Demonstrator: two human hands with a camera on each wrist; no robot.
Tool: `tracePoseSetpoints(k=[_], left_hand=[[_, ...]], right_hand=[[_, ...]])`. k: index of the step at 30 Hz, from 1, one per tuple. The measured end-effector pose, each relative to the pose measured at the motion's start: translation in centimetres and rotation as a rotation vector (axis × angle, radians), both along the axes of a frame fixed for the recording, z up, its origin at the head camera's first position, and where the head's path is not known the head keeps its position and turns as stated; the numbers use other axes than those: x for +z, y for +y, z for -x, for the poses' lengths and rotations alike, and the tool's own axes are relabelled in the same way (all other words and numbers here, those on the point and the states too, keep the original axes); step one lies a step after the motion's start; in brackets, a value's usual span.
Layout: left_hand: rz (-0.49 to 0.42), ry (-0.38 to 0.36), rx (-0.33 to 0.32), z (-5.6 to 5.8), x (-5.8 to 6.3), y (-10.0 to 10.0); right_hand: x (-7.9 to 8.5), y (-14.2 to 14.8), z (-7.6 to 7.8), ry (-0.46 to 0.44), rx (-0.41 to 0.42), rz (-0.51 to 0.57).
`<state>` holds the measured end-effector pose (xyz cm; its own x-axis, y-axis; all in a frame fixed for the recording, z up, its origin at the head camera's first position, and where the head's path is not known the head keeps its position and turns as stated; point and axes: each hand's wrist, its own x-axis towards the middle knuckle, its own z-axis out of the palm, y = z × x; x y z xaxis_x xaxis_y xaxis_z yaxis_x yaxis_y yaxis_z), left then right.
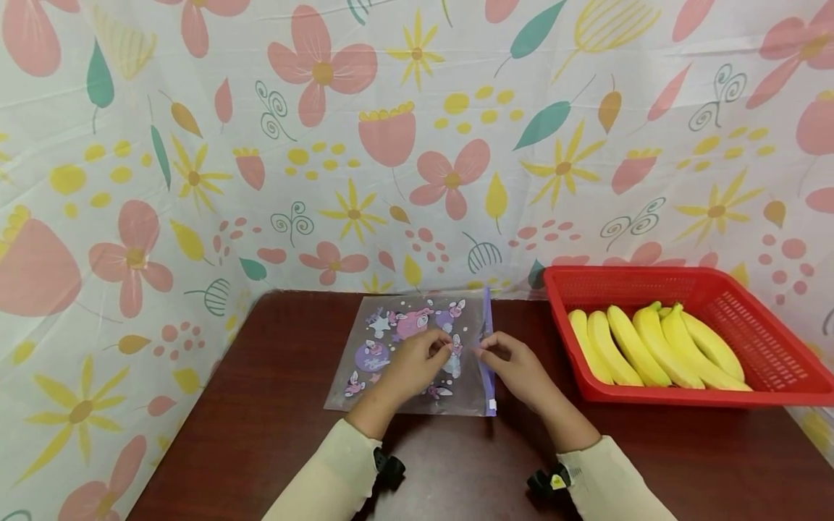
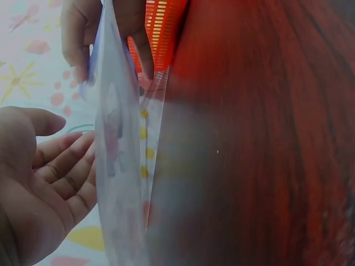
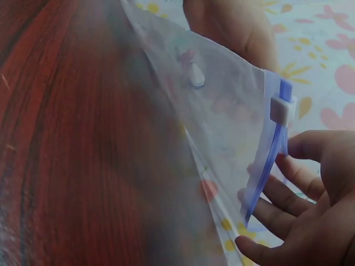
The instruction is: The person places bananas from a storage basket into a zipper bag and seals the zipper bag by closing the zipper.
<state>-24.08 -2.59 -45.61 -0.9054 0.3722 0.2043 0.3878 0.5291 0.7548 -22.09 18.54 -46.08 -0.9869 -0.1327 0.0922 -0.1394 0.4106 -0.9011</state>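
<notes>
A clear plastic slider bag printed with pink and purple cartoon figures lies on the dark wooden table. Its purple zip strip runs along the right side, and a white slider sits at the near end. My right hand pinches the edge of the strip between thumb and forefinger; in the right wrist view its other fingers spread beside the strip. Over the bag's printed face is my left hand. The left wrist view shows that hand's thumb apart from its loosely bent fingers, close to the plastic.
To the right stands a red plastic basket with perforated walls, holding several yellow bananas. A floral cloth hangs behind the table and along its left side. Dark wrist cameras are strapped over the light sleeves.
</notes>
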Motion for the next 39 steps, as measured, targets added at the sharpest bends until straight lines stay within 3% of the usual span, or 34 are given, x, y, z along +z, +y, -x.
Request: tracePoseSetpoints(k=[10,13,17,28,34,39], left_hand=[[-0.051,-0.071,-0.016,-0.6,0.1,0.4],[-0.037,-0.092,-0.033,-0.8,0.0,0.6],[0.009,-0.065,-0.031,-1.0,-0.1,0.7],[-0.034,-0.124,-0.036,-0.8,-0.5,0.7],[-0.028,-0.1,-0.006,-0.6,-0.4,0.9],[0.04,-0.051,0.033,-0.8,-0.1,1.2]], right_hand=[[-0.4,-0.6,-0.2,0.015,0.07,-0.072],[-0.7,-0.9,-0.3,0.032,0.076,-0.086],[-0.9,-1.4,-0.6,0.079,0.089,-0.104],[-0.9,-1.8,-0.8,0.062,0.184,-0.066],[-0.8,-1.9,-1.1,0.078,0.218,-0.034],[-1.0,-2.0,-1.3,0.091,0.238,-0.049]])
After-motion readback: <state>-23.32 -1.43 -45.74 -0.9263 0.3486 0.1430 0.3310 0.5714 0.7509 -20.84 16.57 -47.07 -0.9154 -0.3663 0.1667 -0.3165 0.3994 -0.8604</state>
